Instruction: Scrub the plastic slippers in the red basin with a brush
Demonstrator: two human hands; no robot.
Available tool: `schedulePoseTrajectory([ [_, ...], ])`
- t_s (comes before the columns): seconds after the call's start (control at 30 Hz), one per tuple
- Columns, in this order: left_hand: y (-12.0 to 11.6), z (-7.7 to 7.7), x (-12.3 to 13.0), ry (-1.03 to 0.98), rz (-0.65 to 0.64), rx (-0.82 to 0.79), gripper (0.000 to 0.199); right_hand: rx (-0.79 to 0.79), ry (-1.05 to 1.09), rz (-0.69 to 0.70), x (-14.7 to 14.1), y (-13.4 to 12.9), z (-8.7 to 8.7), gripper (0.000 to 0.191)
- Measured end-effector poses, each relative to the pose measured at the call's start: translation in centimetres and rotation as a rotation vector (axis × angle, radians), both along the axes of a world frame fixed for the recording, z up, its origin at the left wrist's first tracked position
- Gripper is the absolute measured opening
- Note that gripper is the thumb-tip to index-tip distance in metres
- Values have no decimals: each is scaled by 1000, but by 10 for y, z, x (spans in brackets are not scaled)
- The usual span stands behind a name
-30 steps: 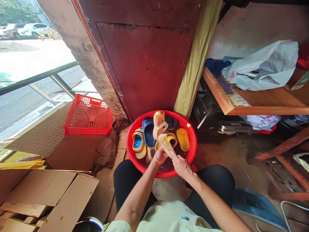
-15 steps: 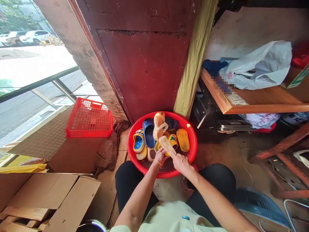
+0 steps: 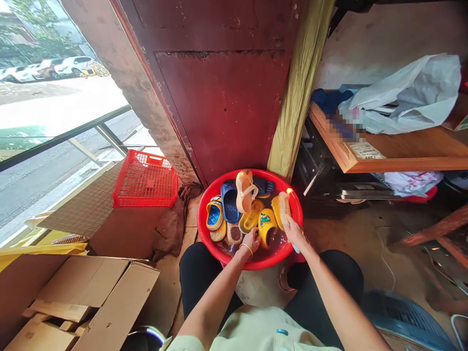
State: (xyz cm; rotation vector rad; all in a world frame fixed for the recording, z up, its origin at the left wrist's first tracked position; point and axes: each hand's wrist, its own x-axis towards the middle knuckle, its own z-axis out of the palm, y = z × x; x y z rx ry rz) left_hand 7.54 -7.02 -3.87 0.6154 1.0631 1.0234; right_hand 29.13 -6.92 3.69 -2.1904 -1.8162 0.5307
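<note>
A red basin (image 3: 202, 214) between my knees holds several shoes in dark water. My left hand (image 3: 251, 240) is closed at the edge of a yellow clog (image 3: 266, 222) with a green picture on it; its fingertips are partly hidden. In my right hand (image 3: 294, 234) is a scrub brush (image 3: 284, 204) with pale bristles, at the basin's right side. Its head partly covers a yellow sole (image 3: 277, 210). A beige shoe (image 3: 244, 192) with a white strap lies on top at the back, near a blue slipper (image 3: 230, 202) and a yellow clog with blue lining (image 3: 215, 214).
A red plastic crate (image 3: 146, 180) stands left of the basin on cardboard, with an open cardboard box (image 3: 109, 292) nearer. A red door (image 3: 223, 112) is behind. On the right are a wooden table (image 3: 405, 151) with a plastic bag and a blue fan (image 3: 409, 317).
The brush in my right hand has moved right, from the middle of the basin to its right side. The yellow clog near my left hand is now more exposed. The view has shifted slightly.
</note>
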Motion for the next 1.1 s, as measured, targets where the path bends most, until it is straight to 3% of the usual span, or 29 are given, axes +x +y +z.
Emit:
schedulePoseTrajectory([
  [0.13,-2,9,4,76,61,77,40,-1,-13,197,-8,-12,-3,54],
  [0.27,5,33,-3,208,147,219,28,-85,-125,357,-19,-16,-4,56],
  [0.33,16,47,-21,431,181,328,25,-147,-194,361,-26,-16,-5,57],
  [0.43,35,63,-66,938,228,421,38,-182,-220,379,-33,-14,-5,56],
  [0.5,46,65,-97,1235,242,332,51,-169,-204,367,-34,-13,-6,56],
  [0.57,53,61,-121,1410,194,202,63,-153,-186,345,-32,-12,-7,57],
  [0.7,61,44,-143,1462,50,109,70,-113,-121,285,-26,-14,-10,56],
  [0.93,60,29,-144,1220,-119,62,76,28,6,197,-22,-23,-13,55],
  [1.1,52,29,-137,1248,-136,94,75,208,72,311,-57,-2,18,56],
])
